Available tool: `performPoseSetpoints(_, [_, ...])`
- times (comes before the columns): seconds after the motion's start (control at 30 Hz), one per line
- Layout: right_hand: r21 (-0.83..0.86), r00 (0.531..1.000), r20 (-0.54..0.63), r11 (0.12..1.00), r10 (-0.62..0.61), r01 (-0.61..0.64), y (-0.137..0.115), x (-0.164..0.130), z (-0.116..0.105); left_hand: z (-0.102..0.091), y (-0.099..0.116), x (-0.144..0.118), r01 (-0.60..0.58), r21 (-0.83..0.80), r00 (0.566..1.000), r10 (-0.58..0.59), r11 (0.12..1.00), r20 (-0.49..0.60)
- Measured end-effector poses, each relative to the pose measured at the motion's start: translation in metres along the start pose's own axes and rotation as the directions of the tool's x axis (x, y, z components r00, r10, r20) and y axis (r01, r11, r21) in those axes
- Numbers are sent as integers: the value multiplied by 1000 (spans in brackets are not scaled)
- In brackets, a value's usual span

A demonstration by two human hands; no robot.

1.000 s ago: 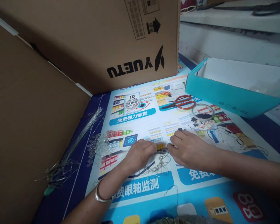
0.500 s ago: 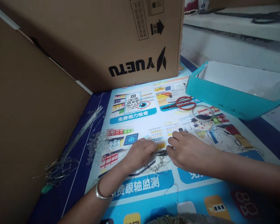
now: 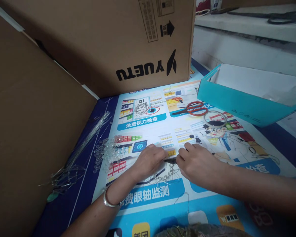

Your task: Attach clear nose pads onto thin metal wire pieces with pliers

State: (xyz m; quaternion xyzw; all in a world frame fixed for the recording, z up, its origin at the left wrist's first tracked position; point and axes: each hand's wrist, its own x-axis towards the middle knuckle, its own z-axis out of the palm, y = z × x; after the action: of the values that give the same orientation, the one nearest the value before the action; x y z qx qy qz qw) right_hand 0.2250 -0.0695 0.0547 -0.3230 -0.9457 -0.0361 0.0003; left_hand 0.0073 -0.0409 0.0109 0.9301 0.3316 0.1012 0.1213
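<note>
My left hand (image 3: 149, 161) and my right hand (image 3: 197, 161) meet over a printed poster (image 3: 162, 197) on the table. Together they pinch a small dark piece (image 3: 171, 160) between their fingertips. Thin wire hooks (image 3: 166, 176) lie tangled on the poster just below the hands. A silver bangle (image 3: 108, 200) sits on my left wrist. A heap of small clear beads (image 3: 110, 153) lies to the left of my left hand.
A bundle of long thin wires (image 3: 81, 151) lies at the left by a cardboard sheet (image 3: 27, 131). A big cardboard box (image 3: 113, 42) stands behind. Red-handled scissors (image 3: 191, 108), a clear tape roll (image 3: 215, 119) and a teal box (image 3: 241, 102) lie at the right.
Both hands stay together on the small dark piece, shifting only slightly; my right fingers close in nearer to it. The view has drifted a little.
</note>
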Motion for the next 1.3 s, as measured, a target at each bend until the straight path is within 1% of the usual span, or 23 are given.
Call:
performPoseSetpoints(0.27, [98, 992, -55, 990, 111, -105, 2, -11, 18, 1, 4, -4, 59, 12, 995, -57, 998, -80])
performPoseSetpoints(0.47, [163, 977, -93, 971, 190, -174, -5, -14, 29, 3, 6, -6, 134, 13, 987, -133, 991, -93])
performPoseSetpoints(0.63, [207, 955, -104, 945, 279, -253, -13, -15, 30, 3, 9, -5, 202, 6, 974, -200, 979, -111])
performPoseSetpoints(0.8, [228, 928, -107, 918, 356, -326, -19, -16, 27, 4, 10, -6, 248, -11, 961, -247, 969, -126])
performPoseSetpoints(1.0, [212, 931, -71, 918, 358, -337, -21, -12, 25, 5, 11, -8, 262, -119, 947, -279, 958, -160])
performPoseSetpoints(1.3, [170, 945, -75, 938, 317, -301, -20, -14, 29, 1, 12, -8, 311, -334, 920, -370, 890, -131])
